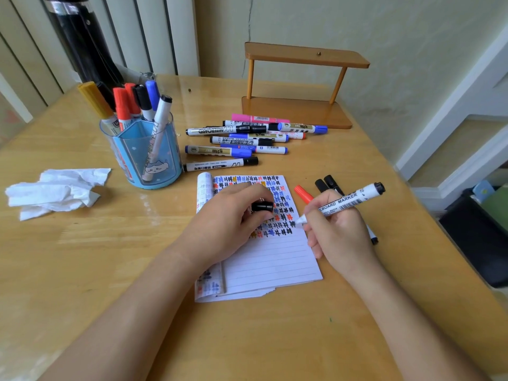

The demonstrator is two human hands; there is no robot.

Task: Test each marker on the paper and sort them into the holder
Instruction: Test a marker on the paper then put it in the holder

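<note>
A lined notepad (272, 259) lies at the table's middle, its upper half covered in coloured test marks. My right hand (338, 235) grips an uncapped white whiteboard marker (346, 202), tip touching the paper at the marks' right edge. My left hand (233, 218) rests on the pad and pinches the black cap (262, 207). The blue holder (145, 158) at the left holds several markers. A pile of several capped markers (247, 141) lies behind the pad. A red marker (302, 193) and two black ones (328, 184) lie beside my right hand.
Crumpled white tissue (55, 191) lies at the left. A small wooden shelf (299, 86) stands at the back by the wall. A dark cylinder (82, 37) stands behind the holder. The table's right edge drops off near a dark bin (478, 237).
</note>
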